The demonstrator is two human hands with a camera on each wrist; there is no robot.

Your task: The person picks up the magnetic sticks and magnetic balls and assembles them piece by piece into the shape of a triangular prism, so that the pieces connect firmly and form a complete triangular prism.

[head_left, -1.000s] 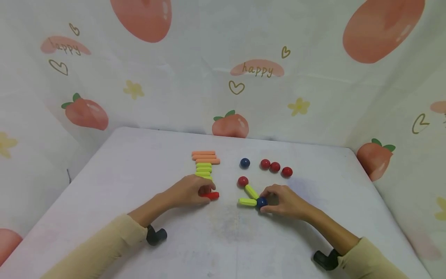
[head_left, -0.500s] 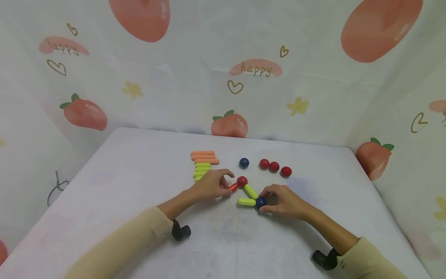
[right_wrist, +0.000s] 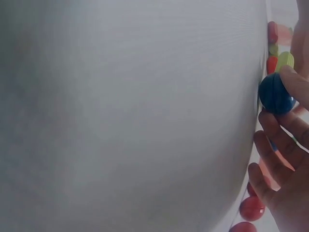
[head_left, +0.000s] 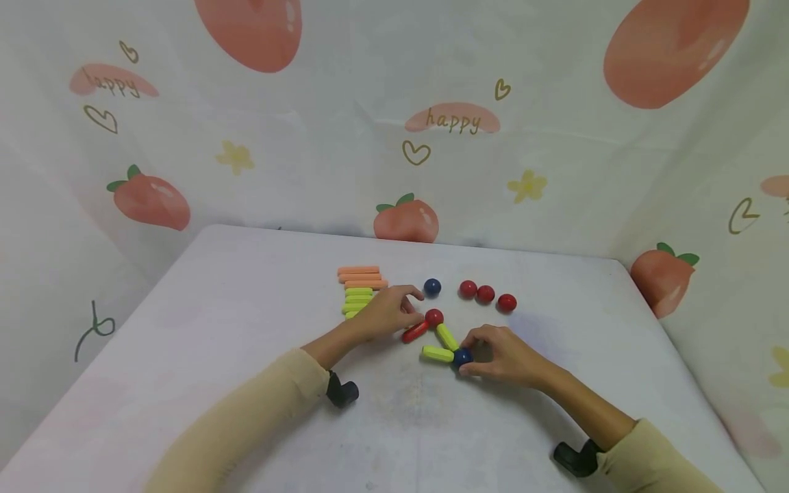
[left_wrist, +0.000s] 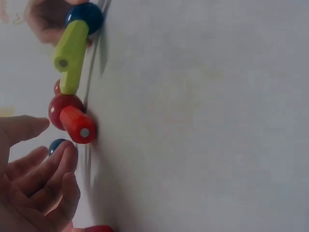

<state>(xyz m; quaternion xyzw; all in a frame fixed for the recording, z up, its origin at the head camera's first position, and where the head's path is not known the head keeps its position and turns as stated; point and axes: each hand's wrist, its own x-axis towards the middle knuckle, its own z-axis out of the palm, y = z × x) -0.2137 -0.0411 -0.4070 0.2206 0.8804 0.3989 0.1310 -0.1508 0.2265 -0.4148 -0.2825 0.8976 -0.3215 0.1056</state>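
My right hand (head_left: 508, 356) pinches a dark blue ball (head_left: 461, 357) between thumb and fingers. Two yellow-green magnetic sticks, a left-pointing one (head_left: 436, 354) and a slanting one (head_left: 446, 337), join this ball. A red ball (head_left: 434, 318) sits at the slanting stick's far end, and a short red stick (head_left: 416, 332) is attached to it, pointing toward the near left. Beside that red ball hovers my left hand (head_left: 388, 313); in the left wrist view its fingers (left_wrist: 67, 157) are spread apart around a gap, with the red stick (left_wrist: 77, 126) outside their grasp.
Orange sticks (head_left: 360, 277) and yellow-green sticks (head_left: 358, 300) lie stacked in a column behind my left hand, which partly covers them. A loose blue ball (head_left: 432, 287) and three red balls (head_left: 485, 294) rest farther back on the white table (head_left: 277, 274).
My left hand carried the red stick rightward to the red ball, then let go of it. The red ball has shifted slightly. My right hand has stayed on the blue ball.
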